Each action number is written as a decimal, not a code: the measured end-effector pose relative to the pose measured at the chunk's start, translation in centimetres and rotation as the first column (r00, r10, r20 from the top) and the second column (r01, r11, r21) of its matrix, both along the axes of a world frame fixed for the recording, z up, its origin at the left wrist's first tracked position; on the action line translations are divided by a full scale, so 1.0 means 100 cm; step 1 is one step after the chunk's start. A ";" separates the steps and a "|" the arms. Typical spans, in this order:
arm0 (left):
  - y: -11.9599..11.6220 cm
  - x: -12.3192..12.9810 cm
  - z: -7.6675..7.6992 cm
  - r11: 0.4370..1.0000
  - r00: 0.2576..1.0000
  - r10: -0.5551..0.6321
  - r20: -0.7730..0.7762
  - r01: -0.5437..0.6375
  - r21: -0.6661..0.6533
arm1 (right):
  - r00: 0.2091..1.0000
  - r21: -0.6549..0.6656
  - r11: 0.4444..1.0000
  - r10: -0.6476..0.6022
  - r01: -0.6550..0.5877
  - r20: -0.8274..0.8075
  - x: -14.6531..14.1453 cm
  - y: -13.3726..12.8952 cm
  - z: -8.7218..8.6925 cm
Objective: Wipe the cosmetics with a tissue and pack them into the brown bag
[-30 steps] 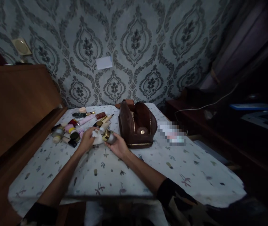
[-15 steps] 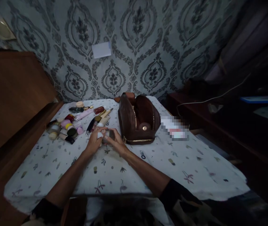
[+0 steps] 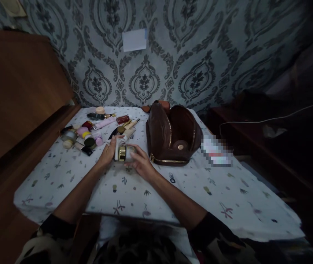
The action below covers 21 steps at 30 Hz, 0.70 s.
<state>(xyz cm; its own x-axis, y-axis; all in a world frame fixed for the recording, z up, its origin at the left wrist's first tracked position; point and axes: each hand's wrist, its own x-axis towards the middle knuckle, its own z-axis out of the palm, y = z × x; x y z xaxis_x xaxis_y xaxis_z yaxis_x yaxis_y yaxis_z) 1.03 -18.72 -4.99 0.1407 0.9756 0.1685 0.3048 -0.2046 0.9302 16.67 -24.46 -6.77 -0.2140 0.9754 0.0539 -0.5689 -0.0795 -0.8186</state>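
Above the near middle of the table, my right hand (image 3: 143,164) grips a clear cosmetic jar (image 3: 130,152) with a shiny gold lid, turned on its side. My left hand (image 3: 108,152) is closed on a white cloth or tissue (image 3: 117,146), pressed against the lid end of the jar. Its fingertips are partly hidden behind the cloth. Just right of my hands stands a brown leather bag (image 3: 158,134), unzipped and gaping, with gold zips and a round snap flap. Beyond my left hand lies a cream tube (image 3: 129,134).
A cluster of cosmetics, among them a pink jar (image 3: 83,132) and a red case (image 3: 122,119), covers the table's back left. A blurred-out item (image 3: 217,151) lies right of the bag. A wooden panel (image 3: 21,102) borders the left; the patterned wall is behind.
The jar's gold lid has come into sight between my hands. My right hand's fingers have shifted along the jar. The whole view has swung, so the table sits slightly higher and further right.
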 end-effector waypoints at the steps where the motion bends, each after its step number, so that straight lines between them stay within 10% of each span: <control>1: 0.001 -0.001 -0.001 0.999 1.000 0.010 0.001 -0.010 0.039 | 0.999 -0.025 1.000 -0.005 0.004 -0.038 0.001 0.000 0.001; 15: 0.004 -0.011 0.000 0.955 0.957 0.257 0.134 -0.273 0.115 | 0.966 -0.181 0.983 -0.021 -0.026 -0.258 0.007 0.007 -0.003; 21: -0.001 0.004 0.000 0.989 0.865 -0.106 0.491 0.039 0.145 | 0.954 -0.143 0.989 -0.070 0.029 -0.292 0.003 0.009 -0.008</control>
